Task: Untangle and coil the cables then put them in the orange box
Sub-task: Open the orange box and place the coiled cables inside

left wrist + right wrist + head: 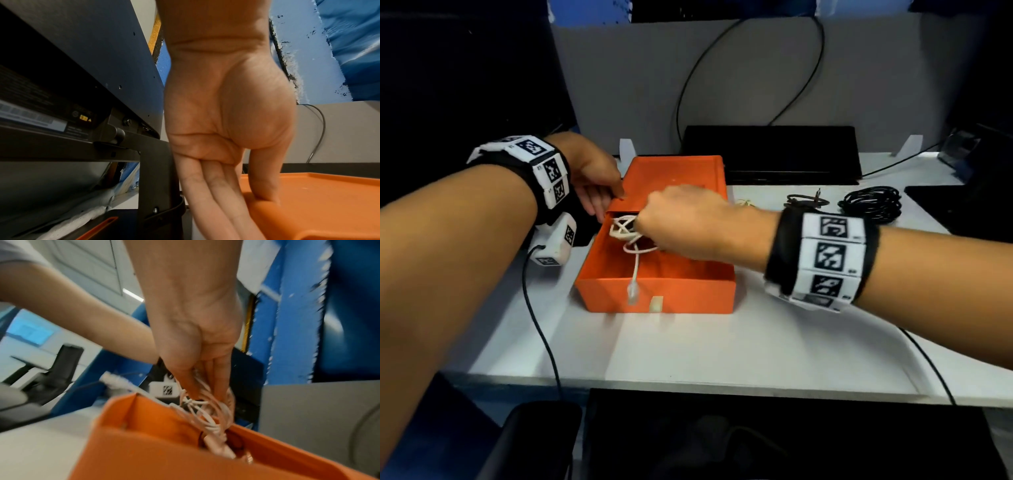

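The orange box [695, 294] stands mid-table with its sliding lid [674, 174] pushed partly back. My right hand [688, 219] reaches into the open part and grips a bundle of white cable [625, 233]. One white plug [633, 291] hangs over the front wall. In the right wrist view the fingers [218, 378] pinch the cable loops [207, 415] just above the box [154, 443]. My left hand [592, 178] holds the lid's left edge, thumb on top, straight fingers along the side. The left wrist view shows this hand [226, 113] on the lid [318, 203].
A coiled black cable [871, 204] and a smaller black cable [806, 200] lie on the white table right of the box. A flat black device [770, 150] sits behind it. A black wire [541, 325] trails from my left wrist over the table's front edge.
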